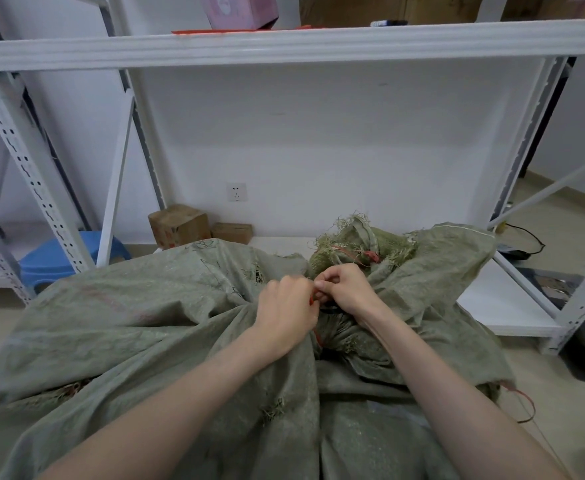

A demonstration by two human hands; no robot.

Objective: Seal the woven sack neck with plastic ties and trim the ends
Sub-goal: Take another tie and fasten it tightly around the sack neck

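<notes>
A large grey-green woven sack (152, 327) fills the lower view, its fabric gathered toward a bunched neck (336, 337). My left hand (286, 308) and my right hand (344, 289) meet just above the neck, fingers pinched together on a thin red plastic tie (313, 301); a short length of red shows between them and another below the left hand. A dark band crosses the neck under the right hand. Behind the hands the frayed mouth of the sack (357, 244) is bound with a red tie (360, 254).
A white metal shelving rack (284, 43) stands over the sack, with boxes on its top shelf. Two cardboard boxes (180, 225) sit by the wall under a socket. A blue plastic stool (55, 258) is at left. A black cable lies at right.
</notes>
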